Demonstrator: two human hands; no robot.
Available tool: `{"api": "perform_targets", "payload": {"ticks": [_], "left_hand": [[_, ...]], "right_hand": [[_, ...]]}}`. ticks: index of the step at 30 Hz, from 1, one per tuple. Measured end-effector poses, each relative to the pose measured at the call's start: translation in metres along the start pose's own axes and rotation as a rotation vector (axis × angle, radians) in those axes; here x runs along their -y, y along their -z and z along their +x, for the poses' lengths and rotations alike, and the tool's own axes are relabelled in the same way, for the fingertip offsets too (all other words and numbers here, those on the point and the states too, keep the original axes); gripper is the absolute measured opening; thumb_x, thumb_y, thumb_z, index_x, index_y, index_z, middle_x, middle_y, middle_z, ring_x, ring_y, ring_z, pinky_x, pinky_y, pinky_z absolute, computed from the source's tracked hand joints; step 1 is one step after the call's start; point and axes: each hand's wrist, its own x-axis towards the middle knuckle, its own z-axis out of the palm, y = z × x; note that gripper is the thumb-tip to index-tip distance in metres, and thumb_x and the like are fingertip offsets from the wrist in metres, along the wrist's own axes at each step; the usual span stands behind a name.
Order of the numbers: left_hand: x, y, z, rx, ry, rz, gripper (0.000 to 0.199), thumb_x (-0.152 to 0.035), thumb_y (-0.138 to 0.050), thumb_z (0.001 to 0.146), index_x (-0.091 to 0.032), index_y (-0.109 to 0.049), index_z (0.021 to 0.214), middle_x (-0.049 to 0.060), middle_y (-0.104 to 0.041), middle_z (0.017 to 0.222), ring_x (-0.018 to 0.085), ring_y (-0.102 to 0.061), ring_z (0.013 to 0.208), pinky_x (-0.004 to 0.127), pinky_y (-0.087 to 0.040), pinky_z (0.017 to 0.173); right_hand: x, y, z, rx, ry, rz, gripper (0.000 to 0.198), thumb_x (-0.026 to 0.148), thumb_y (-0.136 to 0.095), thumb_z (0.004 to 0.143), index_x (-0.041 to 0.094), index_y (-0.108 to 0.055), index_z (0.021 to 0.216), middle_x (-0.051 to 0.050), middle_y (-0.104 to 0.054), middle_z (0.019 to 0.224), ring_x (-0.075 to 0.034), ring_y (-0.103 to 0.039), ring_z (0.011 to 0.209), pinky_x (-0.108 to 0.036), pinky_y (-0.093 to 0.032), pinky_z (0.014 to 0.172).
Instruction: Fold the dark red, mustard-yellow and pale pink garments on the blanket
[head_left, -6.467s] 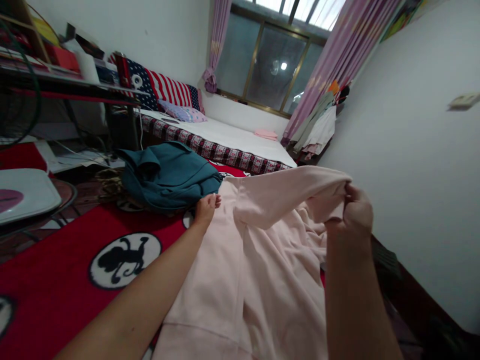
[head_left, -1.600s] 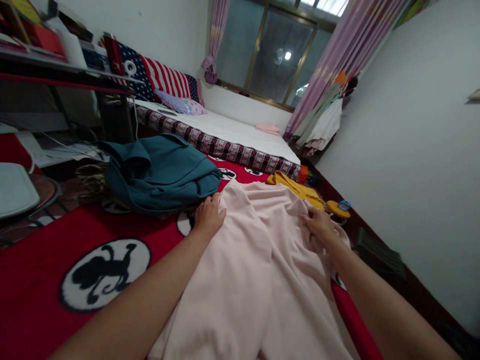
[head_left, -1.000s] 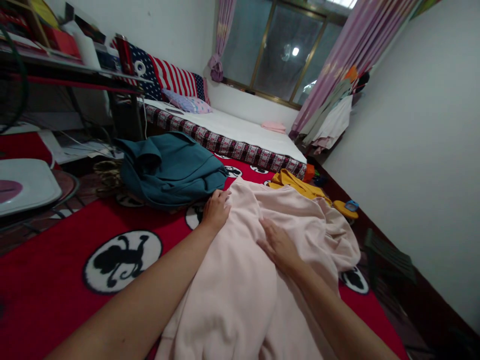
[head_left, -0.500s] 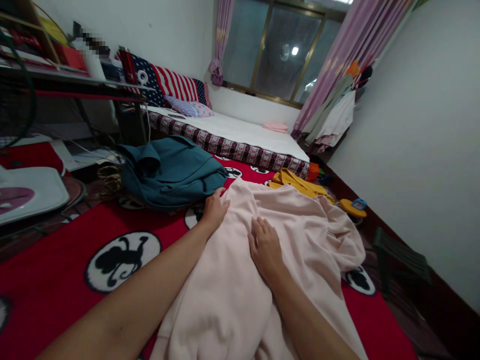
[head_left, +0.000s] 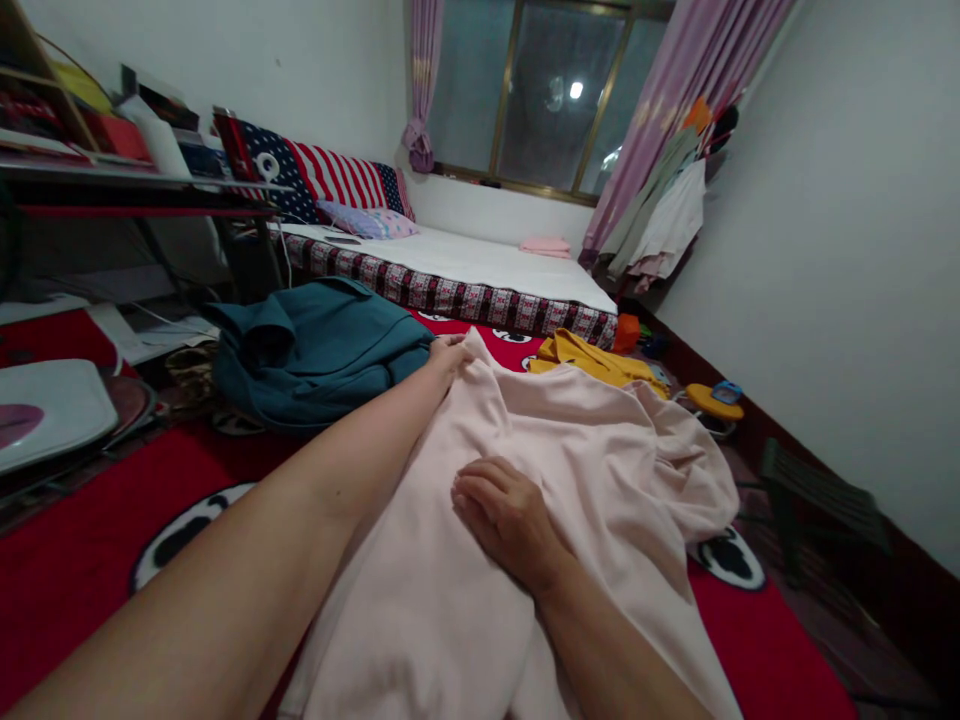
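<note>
A pale pink sweatshirt [head_left: 420,580] lies spread over the red patterned blanket, its one visible sleeve bunched at the right. At the far left corner of the sweatshirt, my left hand [head_left: 448,356] pinches the fabric and lifts it a little into a peak. My right hand [head_left: 510,515] rests on the middle of the sweatshirt, palm down with fingers slightly bent, and grips nothing. Just left of my left hand lies a dark teal garment [head_left: 322,345] in a loose pile. Beyond the sweatshirt is a yellow garment [head_left: 592,362].
The red blanket [head_left: 67,560] with round black-and-white figures lies underneath. A low bed [head_left: 480,260] stands by the window. A desk [head_left: 150,190] and a white chair seat [head_left: 52,410] are at left. A yellow stool [head_left: 712,402] and a dark green stool [head_left: 821,490] stand at right.
My left hand has reached farther forward and taken hold of the sweatshirt's corner, raising it slightly. My right hand has slid left and nearer to me across the fabric.
</note>
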Motion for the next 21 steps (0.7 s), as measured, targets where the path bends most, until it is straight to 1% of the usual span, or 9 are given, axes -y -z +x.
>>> {"api": "perform_targets", "payload": {"ticks": [3,5,7,8,10,12,14,17,21], "left_hand": [[0.001,-0.001,0.009,0.029,-0.108,0.184,0.042,-0.003,-0.065,0.059,-0.016,-0.066,0.099,0.006,-0.069,0.097,0.022,-0.064,0.093,0.034,-0.050,0.087],[0.006,0.003,0.006,0.083,-0.183,0.344,0.035,-0.002,-0.064,0.063,-0.018,-0.068,0.094,0.007,-0.068,0.104,0.025,-0.058,0.109,0.038,-0.043,0.099],[0.011,0.010,-0.004,0.145,-0.251,0.540,0.028,-0.005,-0.064,0.071,-0.019,-0.069,0.095,0.010,-0.065,0.112,0.029,-0.051,0.120,0.044,-0.034,0.107],[0.013,0.013,-0.010,0.169,-0.298,0.657,0.029,-0.007,-0.062,0.075,-0.020,-0.069,0.101,0.012,-0.062,0.119,0.030,-0.048,0.124,0.047,-0.031,0.108],[0.012,0.022,-0.025,0.225,-0.422,0.901,0.040,-0.009,-0.058,0.081,-0.020,-0.063,0.119,0.014,-0.050,0.137,0.031,-0.040,0.132,0.050,-0.028,0.110],[0.008,0.032,-0.042,0.319,-0.536,1.063,0.049,-0.010,-0.058,0.082,-0.020,-0.056,0.129,0.014,-0.038,0.148,0.032,-0.033,0.137,0.049,-0.027,0.112],[0.000,0.048,-0.062,0.472,-0.597,1.058,0.048,-0.013,-0.061,0.080,-0.020,-0.058,0.127,0.012,-0.035,0.150,0.031,-0.031,0.139,0.046,-0.028,0.113],[-0.013,0.080,-0.101,0.719,-0.655,0.907,0.040,-0.020,-0.065,0.079,-0.020,-0.064,0.120,0.012,-0.044,0.143,0.028,-0.039,0.134,0.042,-0.033,0.112],[-0.035,0.131,-0.160,0.930,-0.571,0.694,0.021,-0.024,-0.062,0.084,-0.019,-0.073,0.101,0.012,-0.063,0.115,0.021,-0.061,0.106,0.032,-0.046,0.097]], "right_hand": [[-0.003,-0.001,0.001,0.055,-0.088,-0.099,0.031,0.029,-0.053,0.093,0.021,-0.060,0.122,-0.010,-0.059,0.131,-0.023,-0.050,0.125,-0.043,-0.039,0.106],[-0.007,-0.003,0.002,0.134,-0.184,-0.176,0.043,0.037,-0.052,0.094,0.021,-0.053,0.133,-0.011,-0.049,0.144,-0.026,-0.039,0.136,-0.050,-0.031,0.112],[-0.010,-0.006,0.003,0.206,-0.254,-0.216,0.046,0.040,-0.047,0.095,0.023,-0.051,0.137,-0.009,-0.043,0.150,-0.027,-0.034,0.140,-0.052,-0.027,0.113],[-0.012,-0.007,0.003,0.231,-0.271,-0.224,0.046,0.041,-0.046,0.096,0.023,-0.050,0.138,-0.008,-0.041,0.151,-0.027,-0.032,0.141,-0.051,-0.026,0.114],[-0.015,-0.009,0.003,0.251,-0.279,-0.227,0.046,0.040,-0.044,0.097,0.024,-0.049,0.139,-0.007,-0.040,0.152,-0.026,-0.031,0.142,-0.051,-0.025,0.115],[-0.017,-0.010,0.002,0.244,-0.274,-0.222,0.046,0.040,-0.044,0.096,0.025,-0.049,0.139,-0.006,-0.040,0.152,-0.026,-0.031,0.143,-0.051,-0.025,0.115],[-0.018,-0.010,0.002,0.213,-0.262,-0.206,0.044,0.038,-0.046,0.096,0.024,-0.051,0.138,-0.007,-0.043,0.150,-0.026,-0.032,0.142,-0.051,-0.026,0.114],[-0.019,-0.009,0.001,0.098,-0.222,-0.139,0.037,0.031,-0.049,0.093,0.022,-0.060,0.127,-0.009,-0.055,0.139,-0.025,-0.043,0.134,-0.048,-0.033,0.111],[-0.020,-0.011,-0.002,-0.092,-0.189,-0.064,0.024,0.023,-0.048,0.093,0.020,-0.069,0.106,-0.009,-0.067,0.115,-0.021,-0.058,0.113,-0.039,-0.044,0.101]]}}
